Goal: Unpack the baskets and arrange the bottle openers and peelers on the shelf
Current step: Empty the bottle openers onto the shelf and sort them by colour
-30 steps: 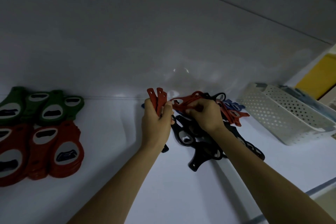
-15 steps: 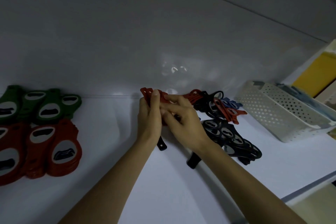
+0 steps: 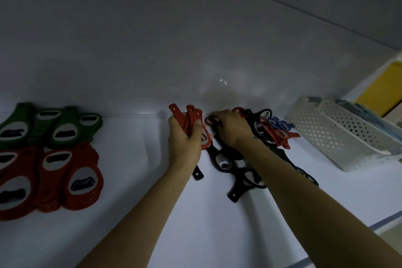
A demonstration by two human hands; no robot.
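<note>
My left hand [image 3: 185, 143] grips a bunch of slim red openers [image 3: 189, 118], their handles sticking up above my fist. Just to its right, my right hand [image 3: 231, 126] reaches into a loose pile of black openers [image 3: 237, 167], red openers [image 3: 278, 135] and blue ones [image 3: 279, 123] on the white shelf [image 3: 152, 180]; its fingers curl round another red opener [image 3: 210, 119] at the pile's back edge. At the far left lie stacked wide green openers [image 3: 56, 126] and, in front of them, wide red openers [image 3: 65, 176].
A white perforated basket [image 3: 339, 135] lies on the shelf at the right, with a second basket behind it. A yellow panel [image 3: 382, 91] shows past the shelf's right end. The shelf's back wall rises straight behind the pile. The shelf's front edge [image 3: 382, 222] runs at lower right.
My right hand has left my left hand and gone back right into the pile, closing on another red opener. My left hand still holds its red bunch, which looks a little fuller.
</note>
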